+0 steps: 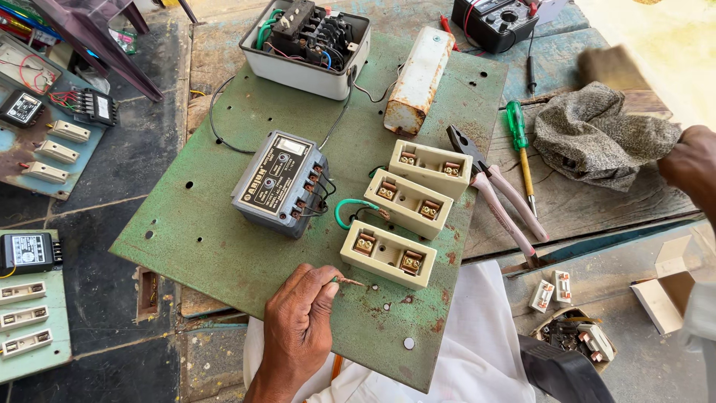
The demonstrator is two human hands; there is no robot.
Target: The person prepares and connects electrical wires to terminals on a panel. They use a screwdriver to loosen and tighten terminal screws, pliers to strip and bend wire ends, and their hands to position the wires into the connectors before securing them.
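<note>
My left hand point(298, 328) rests on the near edge of a green metal board point(224, 224) and pinches a short green wire point(344, 281) with a bare copper tip. The tip lies just in front of the nearest of three cream fuse holders point(388, 255). A second green wire point(350, 209) loops beside the middle holder point(409, 203). A grey electric meter point(280, 183) sits left of the holders. My right hand point(690, 168) is at the right edge, touching a grey cloth point(604, 134); what it grips is hidden.
On the board's far side stand a white box with a black contactor point(309, 45) and a rusty white casing point(414, 78). Pliers point(496, 190) and a green screwdriver point(520, 145) lie on the wooden bench. A multimeter point(492, 21) sits far back. More panels lie on the floor at left.
</note>
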